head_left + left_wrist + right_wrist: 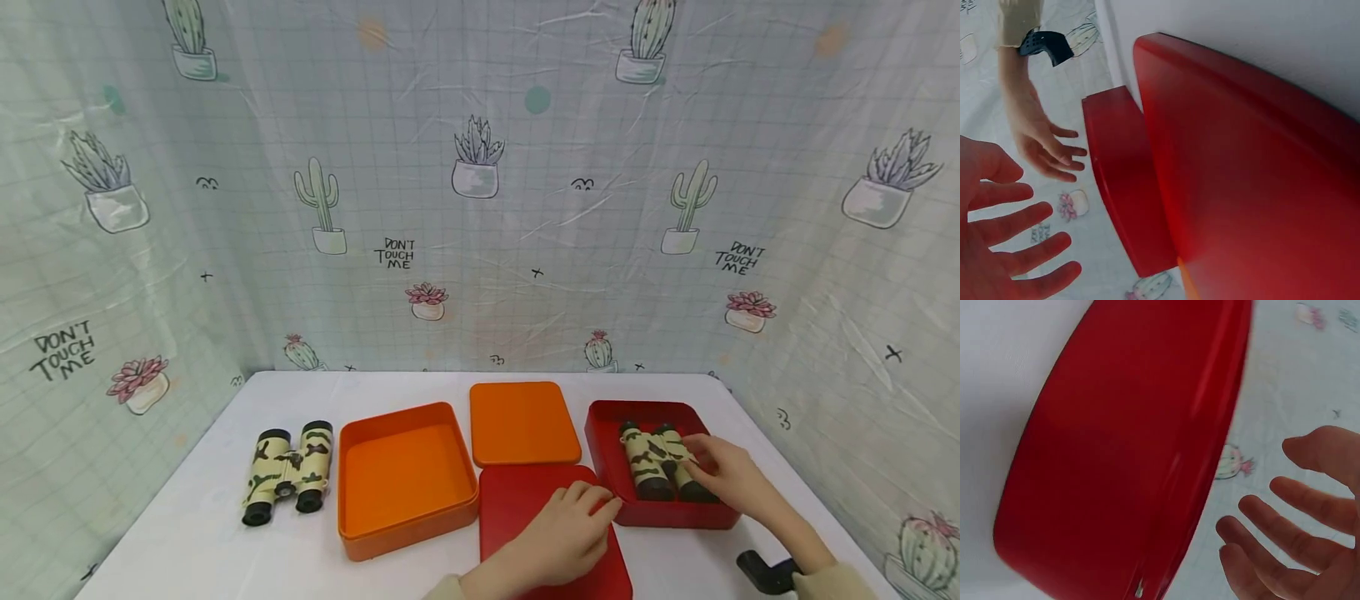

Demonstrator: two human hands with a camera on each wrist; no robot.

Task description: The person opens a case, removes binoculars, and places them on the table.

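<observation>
Camouflage-pattern binoculars lie inside the red box on the right. My right hand is over that box's right side, beside the binoculars; in the right wrist view its spread, slightly bent fingers hold nothing. Above the red lid, near the box's left wall, hovers my left hand. Its fingers look spread and grip nothing in the left wrist view. Whether either hand touches a box or lid is hard to tell.
An open orange box stands left of the red lid. Behind that lid lies an orange lid. A second pair of camouflage binoculars rests at the far left of the white table. Patterned curtains surround the table.
</observation>
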